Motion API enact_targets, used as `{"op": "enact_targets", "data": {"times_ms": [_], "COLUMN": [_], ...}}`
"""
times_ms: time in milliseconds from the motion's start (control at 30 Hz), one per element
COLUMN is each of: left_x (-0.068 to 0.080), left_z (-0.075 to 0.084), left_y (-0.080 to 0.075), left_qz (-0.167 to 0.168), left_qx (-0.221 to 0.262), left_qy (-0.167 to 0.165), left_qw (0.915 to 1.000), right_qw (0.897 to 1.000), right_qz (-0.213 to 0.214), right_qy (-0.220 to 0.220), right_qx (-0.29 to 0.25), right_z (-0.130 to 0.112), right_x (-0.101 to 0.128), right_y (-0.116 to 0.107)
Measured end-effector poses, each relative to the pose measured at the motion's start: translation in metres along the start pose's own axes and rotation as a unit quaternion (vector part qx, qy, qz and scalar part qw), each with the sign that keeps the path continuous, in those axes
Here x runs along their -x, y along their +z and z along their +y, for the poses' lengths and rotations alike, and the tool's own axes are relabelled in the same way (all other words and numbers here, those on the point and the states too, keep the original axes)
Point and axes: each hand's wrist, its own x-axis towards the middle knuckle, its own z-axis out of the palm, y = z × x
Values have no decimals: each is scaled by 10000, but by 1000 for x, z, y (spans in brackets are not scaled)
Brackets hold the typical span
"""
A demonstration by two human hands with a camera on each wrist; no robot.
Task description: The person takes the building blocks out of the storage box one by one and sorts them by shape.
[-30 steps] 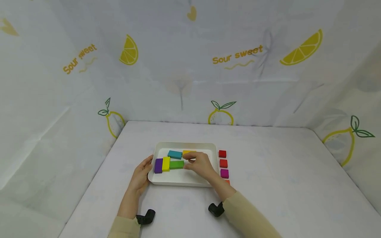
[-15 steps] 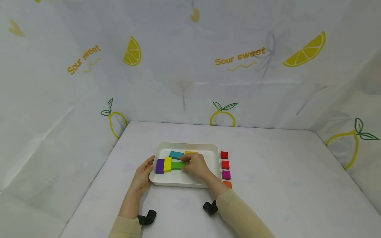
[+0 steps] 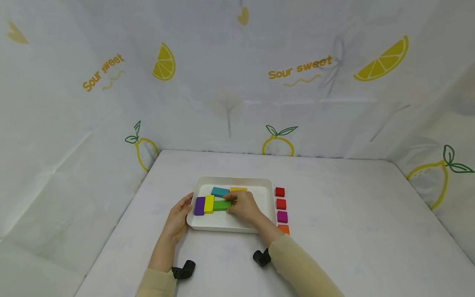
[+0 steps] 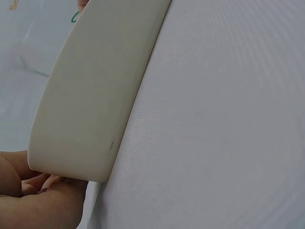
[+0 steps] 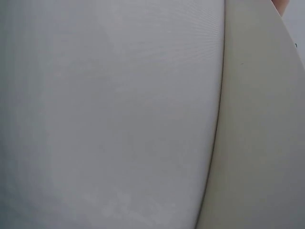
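A shallow white tray lies on the table with several coloured blocks inside. At its left side my left hand grips the wall near the corner; in the left wrist view its curled fingers meet the tray's outer wall. Over the tray, my right hand pinches the right end of a green block between thumb and forefinger. A yellow block and a purple block stand side by side left of the green one. Behind are a blue block and another yellow block, partly hidden by the hand.
Right of the tray, several small blocks form a column: a red block, a second red block, a magenta block and an orange block. A white printed cloth hangs behind the table.
My right thumb and forefinger have come down and closed on the green block's right end. The left hand stays at the tray's side. The head view has shifted slightly.
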Motion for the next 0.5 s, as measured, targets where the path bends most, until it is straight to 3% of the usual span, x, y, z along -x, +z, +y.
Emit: {"op": "enact_targets", "data": {"times_ms": [500], "left_x": [4], "left_z": [2], "left_y": [0], "left_qz": [-32], "left_qx": [20], "left_qy": [43], "left_qw": [10000], "right_qw": [9999], "right_qz": [-55], "right_qy": [-86], "right_qx": [-23], "right_z": [0], "right_x": [2], "right_y": [-1]}}
